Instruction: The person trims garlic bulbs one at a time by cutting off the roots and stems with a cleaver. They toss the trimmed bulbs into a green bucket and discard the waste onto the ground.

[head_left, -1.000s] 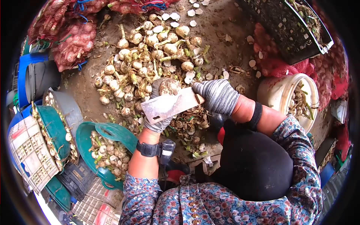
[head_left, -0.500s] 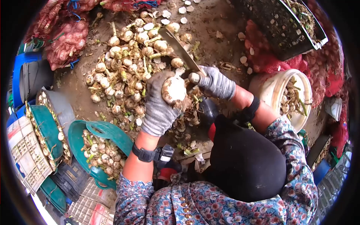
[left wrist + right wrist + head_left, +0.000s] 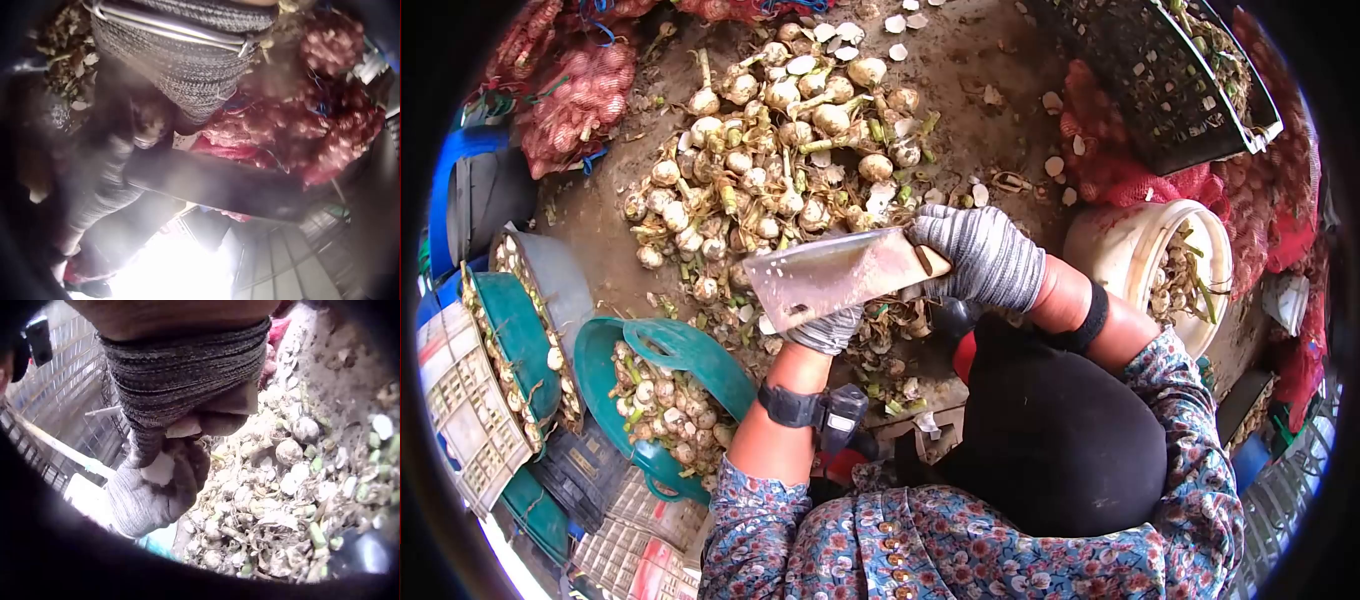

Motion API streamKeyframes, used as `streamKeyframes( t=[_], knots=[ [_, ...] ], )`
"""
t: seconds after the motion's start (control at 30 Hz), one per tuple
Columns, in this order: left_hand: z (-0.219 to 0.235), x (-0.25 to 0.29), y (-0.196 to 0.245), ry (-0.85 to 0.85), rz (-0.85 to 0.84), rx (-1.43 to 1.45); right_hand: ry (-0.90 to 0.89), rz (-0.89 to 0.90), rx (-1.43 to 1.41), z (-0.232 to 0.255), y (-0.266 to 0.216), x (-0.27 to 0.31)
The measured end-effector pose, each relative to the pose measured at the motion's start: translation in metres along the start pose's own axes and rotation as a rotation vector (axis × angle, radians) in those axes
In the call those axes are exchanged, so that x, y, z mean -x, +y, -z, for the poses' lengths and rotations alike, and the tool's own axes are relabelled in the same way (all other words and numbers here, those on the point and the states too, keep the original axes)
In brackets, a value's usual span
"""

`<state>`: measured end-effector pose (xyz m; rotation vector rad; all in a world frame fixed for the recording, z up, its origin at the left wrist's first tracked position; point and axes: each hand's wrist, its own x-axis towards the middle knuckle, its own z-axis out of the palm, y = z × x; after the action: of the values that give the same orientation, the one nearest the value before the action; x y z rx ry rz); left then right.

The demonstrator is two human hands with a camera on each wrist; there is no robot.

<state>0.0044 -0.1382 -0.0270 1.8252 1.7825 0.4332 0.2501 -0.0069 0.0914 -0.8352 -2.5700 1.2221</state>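
Observation:
In the head view my gloved right hand [image 3: 990, 258] grips the handle of a broad cleaver [image 3: 830, 280]. Its blade slants leftward across my gloved left hand [image 3: 825, 332] and hides that hand's fingers. From the right wrist view, the left hand [image 3: 140, 500] is curled round a garlic bulb [image 3: 159, 470], whose pale face shows beneath the right hand. The cleaver's dark blade [image 3: 212, 184] crosses the middle of the left wrist view, close below the left glove [image 3: 181, 62]. Beyond the blade lies a heap of garlic bulbs [image 3: 750, 180] with stems attached.
A green tub [image 3: 605, 370] of trimmed bulbs stands beside my left forearm. To the right are a white bucket [image 3: 1090, 240] with garlic and stems, and a black crate [image 3: 1140, 85]. Red mesh sacks [image 3: 580, 105] lie at the upper left. White cut slices [image 3: 897, 52] litter the ground.
Half a second ago the cleaver pointed up and away, and the white cut bulb showed in the left hand. Now the blade has swung back across that hand, as it lay one second ago.

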Motion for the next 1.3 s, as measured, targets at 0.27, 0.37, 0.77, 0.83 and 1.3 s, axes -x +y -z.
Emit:
streamKeyframes(
  t=[0.27,0.37,0.77,0.83,1.3],
  knots=[
    [0.032,-0.001,0.042,-0.057,0.071,-0.031,-0.240,-0.240,0.160,0.005,-0.007,-0.004],
    [0.064,-0.003,0.071,0.133,0.119,0.348,-0.315,-0.417,0.124,0.003,0.005,-0.009],
    [0.324,0.124,0.033,-0.392,0.447,-0.477,-0.033,-0.563,0.181,-0.011,0.040,0.003],
    [0.318,0.105,0.036,-0.292,0.406,-0.420,0.018,-0.519,0.163,-0.015,0.033,-0.002],
    [0.138,-0.163,-0.070,-0.020,0.457,-0.525,0.013,-0.597,0.122,-0.023,0.042,-0.001]
  ],
)
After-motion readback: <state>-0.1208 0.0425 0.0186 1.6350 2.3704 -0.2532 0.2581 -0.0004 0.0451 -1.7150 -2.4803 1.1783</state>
